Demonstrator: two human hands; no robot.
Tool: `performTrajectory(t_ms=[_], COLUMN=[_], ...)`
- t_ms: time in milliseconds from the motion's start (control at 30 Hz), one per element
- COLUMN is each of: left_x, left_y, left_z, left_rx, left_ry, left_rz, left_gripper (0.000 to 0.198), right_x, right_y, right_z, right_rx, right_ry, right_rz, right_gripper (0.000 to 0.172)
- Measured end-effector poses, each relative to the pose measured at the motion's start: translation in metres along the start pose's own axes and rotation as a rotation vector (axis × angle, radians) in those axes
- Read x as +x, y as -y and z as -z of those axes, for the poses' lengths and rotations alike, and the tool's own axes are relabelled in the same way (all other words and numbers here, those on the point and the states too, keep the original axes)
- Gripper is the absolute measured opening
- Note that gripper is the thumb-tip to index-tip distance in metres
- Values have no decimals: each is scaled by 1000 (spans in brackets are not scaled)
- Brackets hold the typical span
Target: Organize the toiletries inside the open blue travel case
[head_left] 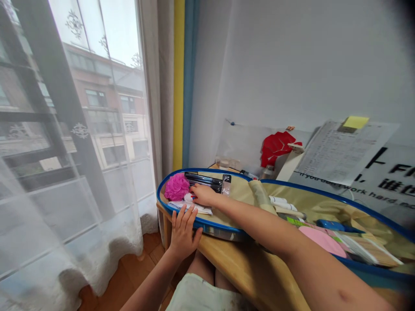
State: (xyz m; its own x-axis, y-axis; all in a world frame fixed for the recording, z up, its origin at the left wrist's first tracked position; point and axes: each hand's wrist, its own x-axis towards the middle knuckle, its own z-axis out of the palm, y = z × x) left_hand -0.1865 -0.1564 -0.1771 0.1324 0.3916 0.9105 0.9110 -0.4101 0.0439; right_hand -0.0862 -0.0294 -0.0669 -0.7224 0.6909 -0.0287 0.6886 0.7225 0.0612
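- Right hand: reaches into the left half of the case, back upward, fingers pointing to 9 o'clock; its forearm runs off toward 4 o'clock.
- Its fingers are bent at a small white item with red and blue marks; whether they grip it cannot be told.
- That item lies inside the left half, just off the right hand's 9 o'clock, with the pink puff at the item's 10.
- Black pack: at the right hand's 12 o'clock, partly covered by it.
- White packet: at the right hand's 7 o'clock, its print unreadable.
- Left hand: fingers extended and spread, gripping nothing visible, fingertips at the near rim; forearm toward 7 o'clock, cut off below.
- Right forearm hides part of the near rim; the case's right half is cut off at 3 o'clock.
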Motion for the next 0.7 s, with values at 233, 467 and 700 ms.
performTrajectory(t_ms=[233,467,700], left_x=[-1,-2,-4], left_y=[1,1,2], left_z=[-1,-1,-2], left_rx=[10,36,20], left_ry=[-7,4,19], left_rz=[-10,-12,5], left_gripper=[59,60,62], right_x=[1,-21,-130], right_y=[-3,-36,-34], right_z=[-6,27,67], right_rx=[63,186,364], right_ry=[20,-47,-425], right_rz=[41,-27,-108], right_gripper=[38,32,36])
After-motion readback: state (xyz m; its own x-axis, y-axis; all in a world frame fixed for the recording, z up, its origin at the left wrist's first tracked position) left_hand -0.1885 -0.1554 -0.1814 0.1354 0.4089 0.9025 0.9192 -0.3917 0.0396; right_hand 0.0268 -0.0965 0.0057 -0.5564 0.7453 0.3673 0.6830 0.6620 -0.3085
